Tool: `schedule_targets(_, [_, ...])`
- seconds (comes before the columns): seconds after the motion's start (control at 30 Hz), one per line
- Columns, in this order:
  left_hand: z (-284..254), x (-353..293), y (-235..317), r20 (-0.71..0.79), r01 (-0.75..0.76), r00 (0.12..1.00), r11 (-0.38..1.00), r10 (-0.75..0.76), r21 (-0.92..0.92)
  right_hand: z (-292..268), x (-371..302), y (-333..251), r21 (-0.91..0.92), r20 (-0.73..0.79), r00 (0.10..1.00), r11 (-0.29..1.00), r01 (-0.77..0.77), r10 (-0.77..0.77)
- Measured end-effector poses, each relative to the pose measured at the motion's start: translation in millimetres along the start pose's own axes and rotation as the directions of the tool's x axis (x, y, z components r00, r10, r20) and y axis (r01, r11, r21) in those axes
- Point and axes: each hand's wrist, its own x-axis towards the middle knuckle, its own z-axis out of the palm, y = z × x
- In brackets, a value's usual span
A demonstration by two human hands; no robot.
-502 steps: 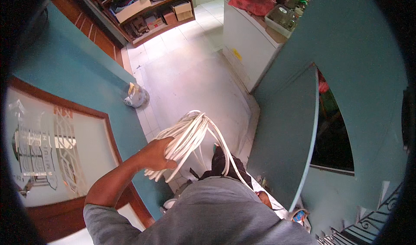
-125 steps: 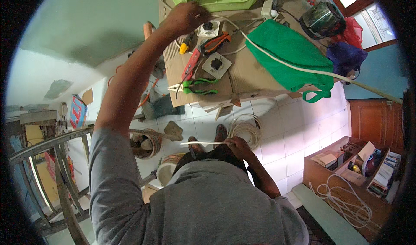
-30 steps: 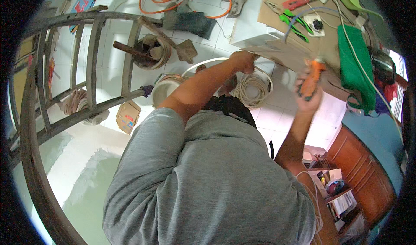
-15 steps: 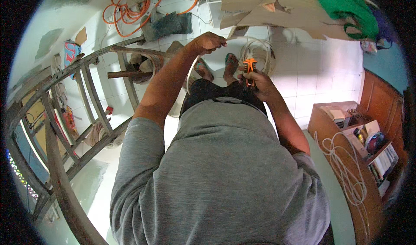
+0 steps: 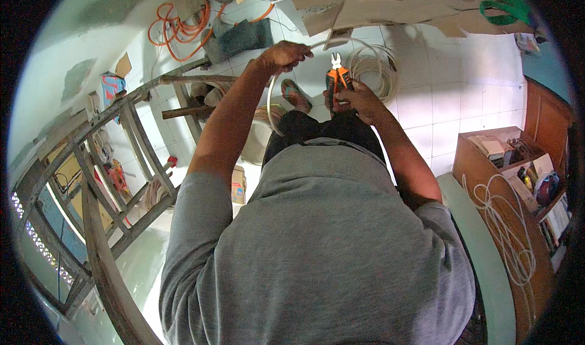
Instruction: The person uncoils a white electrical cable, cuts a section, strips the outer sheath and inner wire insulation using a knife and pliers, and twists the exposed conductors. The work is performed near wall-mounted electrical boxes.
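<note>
A person in a gray shirt stands on a white-tiled floor with two bare hands at work, one wooden ladder rising at the left and one brown wooden shelf unit at the right, a loose bundle of thin white cord lying against its side. Ahead, torn brown cardboard juts across the top of the view. One coil of pale cable rests on the tiles, ahead and a little right of the person. A single length of white cable bows over the gap between the hands, its curve dropping toward the coil, though whether the two join cannot be told. The left hand, the nearer to this length, is curled nearly closed around it, the cable showing on both sides of the fist. The right hand is wrapped around one pair of orange-and-black diagonal cutting pliers, their long axis pointing away from the body, to the right of the left hand. The pliers' tips, slightly parted, point toward the cable's arc just beyond them, seemingly apart from it; the difference in height is unclear.
</note>
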Motion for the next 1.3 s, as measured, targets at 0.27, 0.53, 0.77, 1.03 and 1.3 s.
schedule_targets(0.27, [6.1, -7.9, -11.3, 0.178, -0.511, 0.858, 0.838, 0.482, 0.19, -18.3, 26.2, 24.3, -0.305, 0.15, 0.988, 0.949, 0.081, -0.037])
schedule_targets(0.53, [1.2, -7.8, -22.1, 0.207, -0.486, 0.874, 0.809, 0.44, 0.332, -20.0, 38.3, 31.7, -0.512, 0.027, 1.0, 0.859, 0.014, 0.0])
schedule_targets(0.77, [13.3, -5.0, -17.7, 0.196, -0.444, 0.896, 0.818, 0.398, 0.366, -17.2, 33.0, 27.1, -0.692, -0.012, 0.999, 0.721, 0.014, -0.031])
schedule_targets(1.03, [22.2, -8.6, -3.8, 0.212, -0.451, 0.89, 0.702, 0.404, 0.552, -16.3, 41.0, 25.5, -0.784, -0.069, 0.987, 0.619, 0.037, -0.146])
schedule_targets(1.3, [28.3, 20.0, -52.0, 0.296, -0.51, 0.825, 0.407, 0.482, 0.758, -8.3, 36.4, 40.0, -0.87, 0.029, 0.925, 0.446, 0.21, -0.379])
